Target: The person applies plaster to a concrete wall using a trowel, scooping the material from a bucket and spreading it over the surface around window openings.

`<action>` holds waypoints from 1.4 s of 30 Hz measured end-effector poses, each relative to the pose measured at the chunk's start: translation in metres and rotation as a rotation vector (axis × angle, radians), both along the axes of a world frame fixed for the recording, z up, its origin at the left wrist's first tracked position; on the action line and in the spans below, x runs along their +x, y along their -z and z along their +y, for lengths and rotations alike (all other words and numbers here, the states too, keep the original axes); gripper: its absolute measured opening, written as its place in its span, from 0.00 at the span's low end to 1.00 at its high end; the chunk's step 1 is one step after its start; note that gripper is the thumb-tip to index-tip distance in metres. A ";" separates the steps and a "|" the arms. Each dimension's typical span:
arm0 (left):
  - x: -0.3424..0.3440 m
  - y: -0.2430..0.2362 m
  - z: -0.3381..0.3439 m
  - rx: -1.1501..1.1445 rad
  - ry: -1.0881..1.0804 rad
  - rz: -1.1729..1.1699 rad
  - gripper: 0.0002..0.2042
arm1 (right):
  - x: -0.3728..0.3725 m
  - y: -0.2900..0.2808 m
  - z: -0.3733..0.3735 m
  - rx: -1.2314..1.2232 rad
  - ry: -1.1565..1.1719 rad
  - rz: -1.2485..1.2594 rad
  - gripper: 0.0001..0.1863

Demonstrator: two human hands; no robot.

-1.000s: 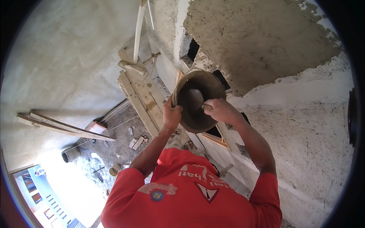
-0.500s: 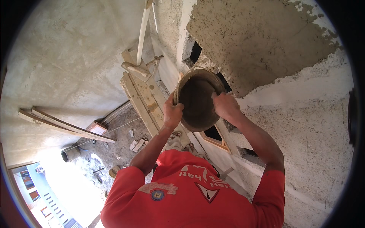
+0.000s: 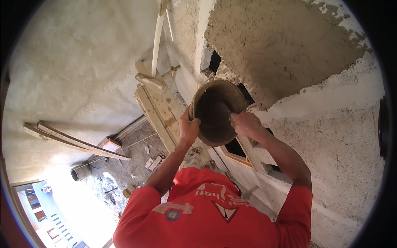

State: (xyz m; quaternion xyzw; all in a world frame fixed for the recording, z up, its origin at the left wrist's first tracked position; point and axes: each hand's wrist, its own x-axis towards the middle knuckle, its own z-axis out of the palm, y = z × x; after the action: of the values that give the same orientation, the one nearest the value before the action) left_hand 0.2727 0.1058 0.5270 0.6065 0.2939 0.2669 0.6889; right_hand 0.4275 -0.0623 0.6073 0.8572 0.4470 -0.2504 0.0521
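A round mortar bucket [image 3: 225,86], dark inside and crusted along its rim, is tilted so that its mouth faces me. My left hand [image 3: 189,129] is closed on the near left part of the rim, thumb inside. At the right side of the mouth, my right hand [image 3: 247,125] is closed, its fingertips reaching in over the opening. Whatever it grips is lost in the bucket's shadow. Just beyond the bucket, wet grey-brown plaster [image 3: 281,49] covers part of the rough wall [image 3: 322,136].
Wooden scaffold planks [image 3: 159,111] run below the bucket to the left. A wood-framed opening [image 3: 237,155] and dark gaps pierce the right wall. Curved boards [image 3: 76,140] lean at the left wall. Far below lie a grey bucket [image 3: 81,172], a small tub [image 3: 128,191] and brick pieces.
My right hand has shifted toward me along the right side of the bucket's mouth. The bucket sits slightly lower and further right in view; my left hand keeps its grip.
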 end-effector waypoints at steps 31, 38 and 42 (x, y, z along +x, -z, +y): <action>0.009 0.001 0.001 -0.049 0.017 0.051 0.30 | 0.002 -0.022 0.009 0.103 0.143 0.281 0.16; 0.015 -0.017 -0.001 0.009 0.040 0.097 0.30 | 0.012 0.004 -0.001 0.031 0.053 0.103 0.14; 0.013 -0.009 0.001 -0.048 0.054 0.102 0.30 | 0.020 -0.014 0.002 0.101 0.054 -0.112 0.13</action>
State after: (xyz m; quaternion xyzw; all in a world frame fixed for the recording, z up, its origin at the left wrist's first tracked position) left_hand 0.2855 0.1066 0.5355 0.6104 0.3182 0.2098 0.6944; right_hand 0.4479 -0.0599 0.6210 0.8830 0.4323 -0.1807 0.0270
